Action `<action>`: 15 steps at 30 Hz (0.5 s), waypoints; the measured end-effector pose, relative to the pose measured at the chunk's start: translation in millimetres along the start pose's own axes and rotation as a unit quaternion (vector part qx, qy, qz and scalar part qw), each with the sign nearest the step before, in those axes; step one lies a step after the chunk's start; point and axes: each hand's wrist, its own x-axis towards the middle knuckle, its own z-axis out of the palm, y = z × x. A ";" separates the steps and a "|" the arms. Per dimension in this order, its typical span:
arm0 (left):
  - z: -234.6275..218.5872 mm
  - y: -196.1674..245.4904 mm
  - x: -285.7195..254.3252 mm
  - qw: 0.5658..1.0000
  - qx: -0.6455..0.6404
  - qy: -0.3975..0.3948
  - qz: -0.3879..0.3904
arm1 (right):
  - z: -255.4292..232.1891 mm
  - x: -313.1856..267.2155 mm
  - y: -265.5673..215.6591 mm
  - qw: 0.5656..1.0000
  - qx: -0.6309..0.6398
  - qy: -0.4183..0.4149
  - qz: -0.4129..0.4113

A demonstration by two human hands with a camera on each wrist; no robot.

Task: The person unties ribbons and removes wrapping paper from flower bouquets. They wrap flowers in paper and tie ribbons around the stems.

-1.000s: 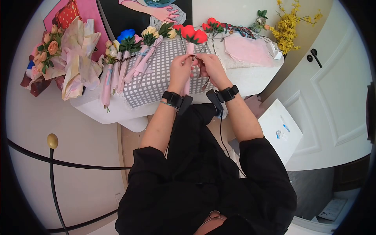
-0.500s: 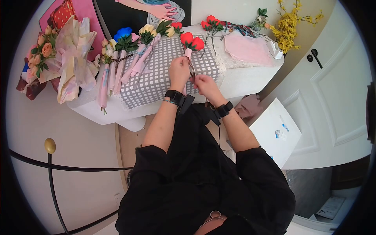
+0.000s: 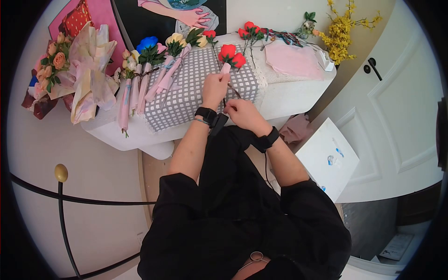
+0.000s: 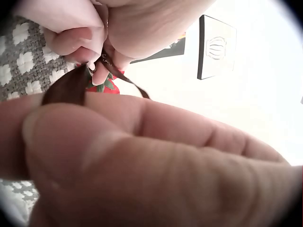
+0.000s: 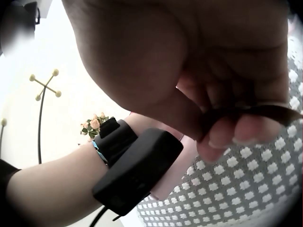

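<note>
In the head view, my left hand (image 3: 215,88) grips a pink-wrapped stem (image 3: 226,68) just below red roses (image 3: 227,52). My right hand (image 3: 245,115) is below and right of it, its fingers pinching a brown ribbon (image 3: 234,91) that runs up to the left hand. The left wrist view has the right hand (image 4: 165,156) large in front, ribbon (image 4: 68,87) between thumb and finger, and the left hand (image 4: 147,23) behind around the wrap (image 4: 61,12). Curled fingers of the right hand (image 5: 142,52) hold the ribbon (image 5: 265,111) in the right wrist view.
Several wrapped flowers (image 3: 144,84) lie on the left of the checked cloth (image 3: 186,100), beside a large bouquet (image 3: 88,74). More red roses (image 3: 250,30), pink sheets (image 3: 294,60) and ribbons (image 3: 284,35) are at the right. A white box (image 3: 329,158) stands lower right.
The right hand has moved down from beside the left hand, drawing the ribbon with it, and then slightly left. The left hand still grips the stem, and the roses have shifted lower.
</note>
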 end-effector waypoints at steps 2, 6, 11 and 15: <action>2.4 -3.6 0.7 0.999 0.039 0.005 0.023 | -2.3 -1.4 -3.5 1.000 0.026 0.006 0.011; 0.4 -5.6 4.8 0.999 0.012 -0.041 0.009 | -29.7 20.8 -5.3 0.994 -0.046 0.089 -0.045; -6.5 4.2 0.6 0.998 -0.012 -0.044 -0.038 | -46.0 46.9 11.3 0.978 -0.129 0.145 -0.076; -13.9 4.2 -1.6 0.996 -0.021 -0.078 -0.026 | -42.1 53.0 19.1 0.965 -0.150 0.191 -0.102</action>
